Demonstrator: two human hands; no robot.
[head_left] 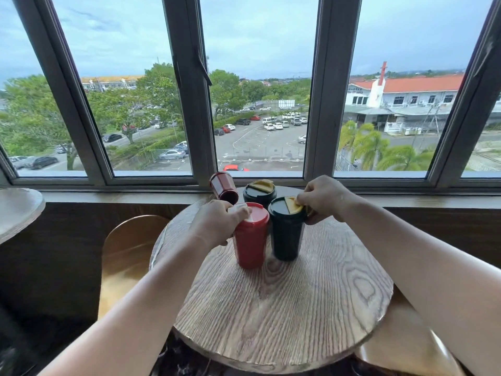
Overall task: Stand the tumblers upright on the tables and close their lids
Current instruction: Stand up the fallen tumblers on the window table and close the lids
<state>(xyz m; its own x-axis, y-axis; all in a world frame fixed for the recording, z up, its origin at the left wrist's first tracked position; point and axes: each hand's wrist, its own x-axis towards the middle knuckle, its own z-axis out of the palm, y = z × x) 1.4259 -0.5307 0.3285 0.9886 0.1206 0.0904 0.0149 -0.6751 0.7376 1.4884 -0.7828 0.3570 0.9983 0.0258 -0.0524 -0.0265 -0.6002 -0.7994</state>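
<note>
Round wood-grain table by the window. Left hand wrapped round the red tumbler near centre, thumb on its white flap, probably steadying while pressing. Right hand pinching the yellow flap on the dark tumbler just right of it. Farther back: second dark tumbler upright, flap raised; second red tumbler tipped over, bottom toward the window.

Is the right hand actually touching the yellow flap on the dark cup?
Touching. The head view shows the right hand's fingertips pinching the yellow flap atop the near dark cup, with no gap visible.
</note>
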